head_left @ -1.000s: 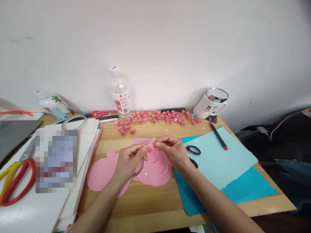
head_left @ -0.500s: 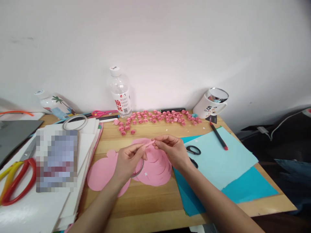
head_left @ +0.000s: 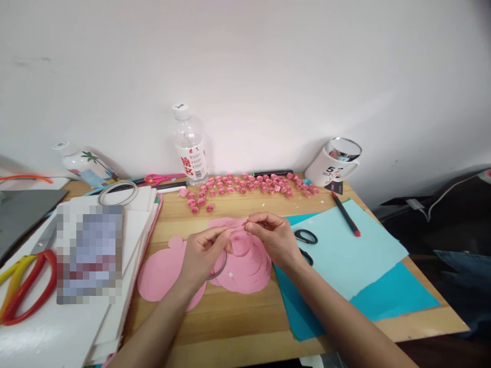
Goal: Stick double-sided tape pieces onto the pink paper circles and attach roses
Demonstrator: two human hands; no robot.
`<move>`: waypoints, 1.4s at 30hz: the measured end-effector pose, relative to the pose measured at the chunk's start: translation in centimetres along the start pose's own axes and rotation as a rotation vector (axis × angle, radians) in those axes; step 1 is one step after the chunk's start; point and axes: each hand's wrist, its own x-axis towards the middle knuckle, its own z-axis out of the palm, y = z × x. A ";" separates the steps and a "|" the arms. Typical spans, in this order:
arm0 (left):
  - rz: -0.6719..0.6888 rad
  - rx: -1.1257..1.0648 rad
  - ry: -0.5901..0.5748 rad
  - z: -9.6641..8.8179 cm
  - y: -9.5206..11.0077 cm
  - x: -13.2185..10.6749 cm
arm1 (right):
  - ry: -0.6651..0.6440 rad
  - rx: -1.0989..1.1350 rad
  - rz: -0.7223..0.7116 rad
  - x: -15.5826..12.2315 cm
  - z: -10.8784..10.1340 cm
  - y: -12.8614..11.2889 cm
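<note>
A narrow pink paper strip (head_left: 238, 228) is stretched between both hands, above the table. My left hand (head_left: 207, 250) pinches its left end with thumb and fingers. The right end is in the closed fingertips of my right hand (head_left: 270, 237). Beneath them lies a stack of pink paper discs (head_left: 249, 276), some cut in a spiral. More pink paper circles (head_left: 159, 273) lie to the left, partly covered by my left hand and forearm. A roll of tape (head_left: 218, 268) shows in part below my left hand. Several rolled pink paper roses (head_left: 241, 185) sit behind the hands.
Black-handled scissors (head_left: 306, 236) lie partly under my right arm, on blue paper (head_left: 399, 296). A red-tipped marker (head_left: 346, 214) rests on light blue paper (head_left: 368, 245). A plastic bottle (head_left: 192, 153) and a mug (head_left: 332, 163) stand by the wall. Red-and-yellow scissors (head_left: 32, 291) lie left on white sheets (head_left: 46, 332).
The pink strip, tilted up to the right before, now lies nearly level and shows less between the fingers. Both hands stay almost in place, with a slight shift of the right fingers.
</note>
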 end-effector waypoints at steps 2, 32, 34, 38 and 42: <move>-0.004 -0.010 0.005 0.0 0.0 0.0 | 0.004 -0.004 0.029 0.0 0.0 0.0; -0.018 -0.027 -0.011 0.0 0.3 0.0 | -0.022 0.037 -0.014 0.0 0.0 0.0; -0.012 -0.027 -0.014 -0.1 0.1 0.0 | -0.015 0.033 -0.001 -0.1 0.0 0.0; 0.000 -0.015 -0.005 -0.1 0.0 0.0 | -0.038 0.024 0.033 -0.1 0.1 0.0; -0.002 -0.021 -0.002 0.0 -0.1 0.0 | -0.045 0.005 0.044 0.0 0.0 0.1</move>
